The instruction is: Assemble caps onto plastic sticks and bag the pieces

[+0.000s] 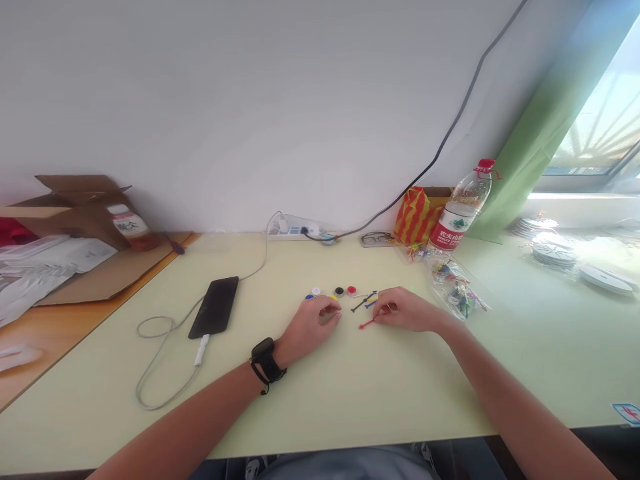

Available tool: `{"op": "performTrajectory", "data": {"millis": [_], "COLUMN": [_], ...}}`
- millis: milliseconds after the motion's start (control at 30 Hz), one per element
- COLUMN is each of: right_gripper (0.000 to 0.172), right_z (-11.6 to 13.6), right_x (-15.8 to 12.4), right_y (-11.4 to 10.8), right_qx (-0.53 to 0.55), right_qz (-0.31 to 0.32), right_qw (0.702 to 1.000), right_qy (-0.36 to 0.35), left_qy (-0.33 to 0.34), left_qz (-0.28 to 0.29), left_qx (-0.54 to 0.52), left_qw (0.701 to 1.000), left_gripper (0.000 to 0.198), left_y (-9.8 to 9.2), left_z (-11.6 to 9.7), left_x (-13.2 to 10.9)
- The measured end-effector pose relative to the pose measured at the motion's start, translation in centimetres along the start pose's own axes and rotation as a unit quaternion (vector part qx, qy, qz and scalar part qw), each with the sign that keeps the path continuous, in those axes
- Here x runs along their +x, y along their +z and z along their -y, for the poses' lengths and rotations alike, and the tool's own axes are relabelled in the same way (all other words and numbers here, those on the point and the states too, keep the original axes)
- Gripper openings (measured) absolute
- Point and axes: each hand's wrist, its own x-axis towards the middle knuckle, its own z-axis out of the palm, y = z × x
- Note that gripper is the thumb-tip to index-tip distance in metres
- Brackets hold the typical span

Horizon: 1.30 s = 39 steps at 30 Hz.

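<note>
My right hand (pixel 407 310) is closed in a pinch on the end of a thin red plastic arrow-shaped stick (pixel 367 325), whose tip points left just over the table. To its left, my left hand (pixel 311 323) rests near the table with thumb and fingertips pressed together; something small and pale may be at the tips, too small to name. Between and beyond the hands lie a dark thin stick (pixel 361 304) and a blue one (pixel 371 305), partly covered by my right hand. Small round pieces sit behind my left hand: white (pixel 316 291), black (pixel 339 291) and red (pixel 352 291), with blue and yellow ones partly hidden.
A phone (pixel 214 308) on a white cable lies at left. Against the wall are a power strip (pixel 293 230) and glasses (pixel 376 239). A large water bottle (pixel 459 212), clear bags of small parts (pixel 457 290) and stacked discs (pixel 553 253) stand right; a cardboard box (pixel 90 280) is far left.
</note>
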Motion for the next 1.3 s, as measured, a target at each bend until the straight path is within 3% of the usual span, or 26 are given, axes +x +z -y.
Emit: {"op": "performTrajectory", "data": {"millis": [267,533,633,800,1000,1167,1300], "right_gripper": [0.010,0.017,0.019,0.022,0.023,0.024,0.020], "right_z": [0.1,-1.6,-1.6,-0.3,0.6,1.8,3.6], "right_x": [0.4,1.9,2.1,1.8,1.7,1.2,0.7], "right_y": [0.2,2.6,2.8,2.4,2.3,2.3,2.9], "right_qx": [0.103,0.018,0.005,0.080,0.167,0.257,0.302], "right_qz": [-0.096,-0.203,-0.185,-0.123,-0.120,-0.117,-0.082], "right_qw": [0.990,0.979,0.983,0.989,0.979,0.959,0.950], "right_qy": [0.032,0.017,-0.002,-0.024,0.002,0.011,-0.026], "left_qy": [0.009,0.005,-0.003,-0.003,0.023,0.000,-0.033], "left_qz": [0.036,0.068,0.065,0.053,0.026,0.039,0.034], "left_qx": [0.025,0.058,0.071,0.069,0.041,-0.063,-0.165], "left_qw": [0.999,0.996,0.995,0.996,0.999,0.997,0.985], "left_gripper": [0.020,0.031,0.040,0.051,0.018,0.012,0.023], "left_y": [-0.2,-0.3,-0.3,-0.2,-0.2,-0.4,-0.1], "left_z": [0.4,0.5,0.5,0.3,0.0,-0.6,-0.9], "left_x": [-0.2,-0.3,-0.4,-0.2,0.3,0.3,0.2]}}
